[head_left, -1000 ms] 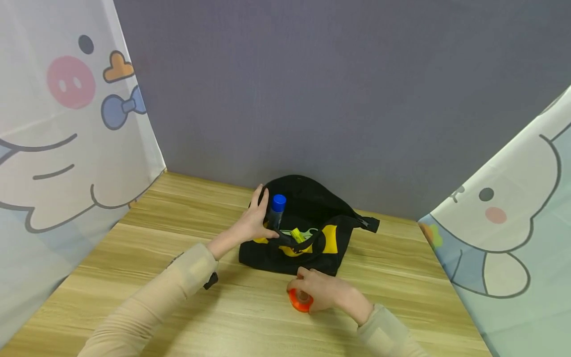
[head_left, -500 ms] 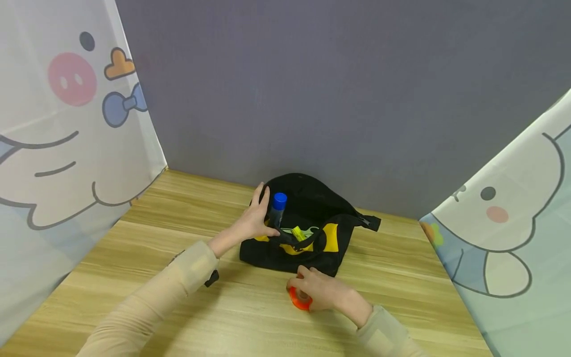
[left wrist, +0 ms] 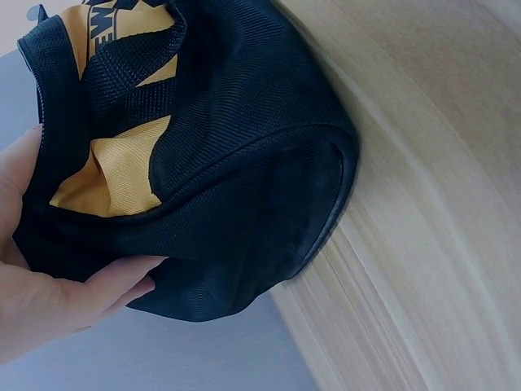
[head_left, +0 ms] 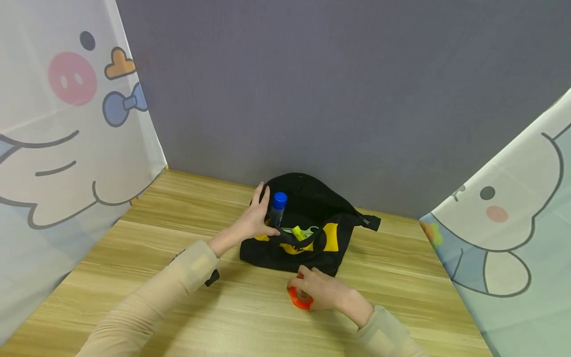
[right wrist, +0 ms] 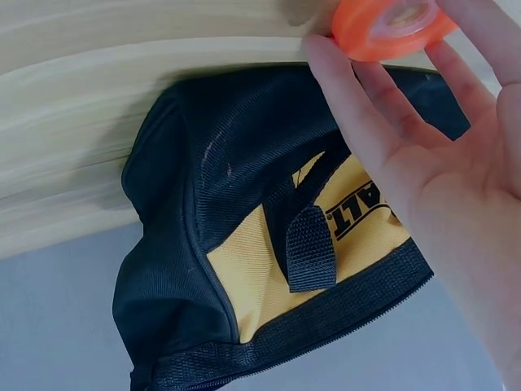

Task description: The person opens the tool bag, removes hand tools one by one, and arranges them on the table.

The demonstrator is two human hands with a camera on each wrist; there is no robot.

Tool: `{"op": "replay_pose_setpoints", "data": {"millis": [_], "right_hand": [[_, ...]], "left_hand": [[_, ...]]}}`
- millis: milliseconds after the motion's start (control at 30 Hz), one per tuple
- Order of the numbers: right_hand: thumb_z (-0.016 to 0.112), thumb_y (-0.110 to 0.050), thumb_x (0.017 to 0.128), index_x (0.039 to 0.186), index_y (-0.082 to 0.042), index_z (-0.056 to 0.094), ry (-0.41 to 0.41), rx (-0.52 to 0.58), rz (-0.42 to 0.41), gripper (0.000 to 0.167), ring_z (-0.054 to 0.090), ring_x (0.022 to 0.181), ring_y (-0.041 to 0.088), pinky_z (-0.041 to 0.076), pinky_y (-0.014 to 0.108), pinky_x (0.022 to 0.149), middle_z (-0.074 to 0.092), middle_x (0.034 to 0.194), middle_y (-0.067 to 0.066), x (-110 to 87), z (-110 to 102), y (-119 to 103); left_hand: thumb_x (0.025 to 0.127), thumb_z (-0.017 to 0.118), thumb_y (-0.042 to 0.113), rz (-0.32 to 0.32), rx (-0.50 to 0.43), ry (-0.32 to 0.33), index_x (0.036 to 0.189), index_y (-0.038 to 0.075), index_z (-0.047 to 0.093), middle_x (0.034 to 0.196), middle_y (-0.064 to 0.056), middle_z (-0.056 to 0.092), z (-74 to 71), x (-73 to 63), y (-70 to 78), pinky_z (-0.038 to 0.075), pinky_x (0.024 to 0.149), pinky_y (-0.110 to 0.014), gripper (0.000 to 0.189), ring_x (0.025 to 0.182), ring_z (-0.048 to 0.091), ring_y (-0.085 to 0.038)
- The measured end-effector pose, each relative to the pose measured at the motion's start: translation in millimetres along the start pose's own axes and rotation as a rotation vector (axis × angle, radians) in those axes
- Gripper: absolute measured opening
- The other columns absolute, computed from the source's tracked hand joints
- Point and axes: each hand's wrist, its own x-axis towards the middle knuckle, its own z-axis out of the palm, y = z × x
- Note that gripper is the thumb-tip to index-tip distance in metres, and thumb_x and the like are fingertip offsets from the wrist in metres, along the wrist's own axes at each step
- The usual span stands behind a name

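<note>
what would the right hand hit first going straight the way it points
Probably the lower front of the black and yellow tool bag, though the right hand's distance from it is unclear.

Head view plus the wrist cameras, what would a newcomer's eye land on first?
Probably the bright orange roll, held in the right hand in front of the open black-and-yellow bag. Next, perhaps the blue-capped container sticking up inside the bag's left end, beside the left hand. Big cartoon figures at the head view's left and right edges also draw the eye.
</note>
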Motion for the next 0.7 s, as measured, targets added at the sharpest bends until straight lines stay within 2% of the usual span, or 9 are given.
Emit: {"op": "replay_pose_setpoints", "data": {"millis": [200,333,467,700], "right_hand": [[0.088,-0.013,0.074,0.119,-0.025,0.058,-0.001,-0.001,-0.007,0.055,0.046,0.079,0.009,0.045,0.020,0.074,0.049,0.100,-0.005,-2.2,-4.0,0.5],[0.086,-0.017,0.076,0.125,-0.025,0.059,0.023,-0.031,-0.006,0.056,0.051,0.083,0.012,0.049,0.024,0.076,0.052,0.104,-0.002,-7.0,-12.4,-0.3],[0.085,-0.020,0.078,0.126,-0.022,0.059,0.019,-0.012,-0.014,0.055,0.055,0.089,0.016,0.052,0.029,0.082,0.053,0.108,0.000,-12.1,-27.6,-1.2],[0.079,-0.016,0.085,0.128,-0.015,0.060,-0.015,0.068,-0.040,0.047,0.057,0.096,0.012,0.053,0.026,0.086,0.055,0.120,0.002,-19.6,-66.1,0.0]], "left_hand": [[0.077,0.087,0.026,-0.002,0.005,0.003,0.160,0.003,-0.001,0.167,-0.017,-0.010,0.7,0.1,0.6,0.055,0.092,-0.044,0.123,0.114,0.061,-0.040],[0.077,0.087,0.026,0.001,0.004,0.004,0.160,0.003,-0.001,0.167,-0.017,-0.011,0.4,-0.6,1.1,0.055,0.092,-0.044,0.123,0.115,0.061,-0.040],[0.077,0.087,0.027,0.003,0.008,0.004,0.160,0.003,-0.001,0.167,-0.017,-0.011,1.2,-0.1,0.6,0.056,0.089,-0.043,0.123,0.112,0.062,-0.039],[0.077,0.087,0.027,-0.010,0.005,0.001,0.160,0.005,-0.001,0.167,-0.015,-0.012,2.0,1.1,-0.2,0.056,0.088,-0.042,0.123,0.113,0.062,-0.039]]}}
